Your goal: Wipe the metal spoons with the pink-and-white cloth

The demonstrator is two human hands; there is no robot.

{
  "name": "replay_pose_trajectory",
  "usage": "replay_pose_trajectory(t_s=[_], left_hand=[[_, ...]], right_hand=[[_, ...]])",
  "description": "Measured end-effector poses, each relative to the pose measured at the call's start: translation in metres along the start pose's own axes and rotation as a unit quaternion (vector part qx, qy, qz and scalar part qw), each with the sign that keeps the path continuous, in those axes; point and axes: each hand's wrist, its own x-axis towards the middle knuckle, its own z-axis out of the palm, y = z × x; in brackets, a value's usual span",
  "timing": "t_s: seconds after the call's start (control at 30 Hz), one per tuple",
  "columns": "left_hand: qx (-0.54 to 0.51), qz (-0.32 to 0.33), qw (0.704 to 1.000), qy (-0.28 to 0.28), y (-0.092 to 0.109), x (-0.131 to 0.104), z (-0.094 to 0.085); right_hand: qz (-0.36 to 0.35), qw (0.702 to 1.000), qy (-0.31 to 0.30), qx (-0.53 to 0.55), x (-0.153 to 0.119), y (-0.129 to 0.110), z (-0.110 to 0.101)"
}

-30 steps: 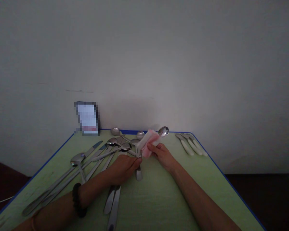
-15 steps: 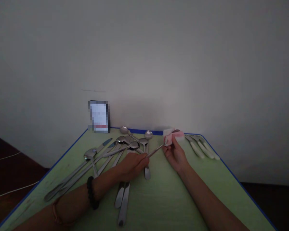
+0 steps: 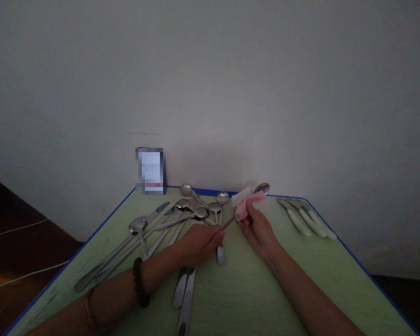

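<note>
My left hand is closed round the handle end of a metal spoon, which slants up to the right above the table. My right hand pinches a pink and white cloth around the spoon's shaft. The spoon's bowl shows bare beyond the cloth; much of its handle is hidden by the cloth and my fingers. Beneath and left of my left hand lie several loose spoons and table knives, overlapping one another.
Several forks with pale handles lie side by side at the right. A phone with a blurred screen leans against the wall at the back left. The green table has a blue edge.
The cloth has slid from the spoon's bowl down to its shaft, uncovering the bowl. My right hand has come a little nearer my left. The whole view has shifted slightly.
</note>
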Motion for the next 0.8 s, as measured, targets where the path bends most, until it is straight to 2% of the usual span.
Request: replay_pose_trajectory(t_s=[0.07, 0.13, 0.33, 0.57, 0.67, 0.8], left_hand=[[-0.024, 0.017, 0.999, 0.012, 0.000, -0.001, 0.000], [-0.056, 0.043, 0.997, 0.025, -0.001, -0.002, 0.001], [-0.097, 0.079, 0.989, 0.084, -0.006, -0.004, 0.003], [-0.035, 0.060, 0.997, 0.036, -0.007, -0.002, 0.003], [0.005, 0.048, 0.999, 0.020, -0.006, -0.001, 0.003], [0.027, 0.040, 0.999, 0.011, -0.005, 0.000, 0.003]], right_hand=[[0.001, 0.997, 0.052, 0.062, 0.005, -0.004, -0.003], [-0.004, 0.991, 0.076, 0.107, 0.009, -0.007, -0.005], [0.001, 0.992, 0.059, 0.113, 0.009, -0.008, -0.005], [0.002, 0.997, 0.043, 0.059, 0.001, -0.010, -0.003], [0.005, 0.997, 0.048, 0.052, -0.004, -0.002, 0.003], [0.019, 0.999, 0.010, 0.034, -0.012, 0.013, 0.014]])
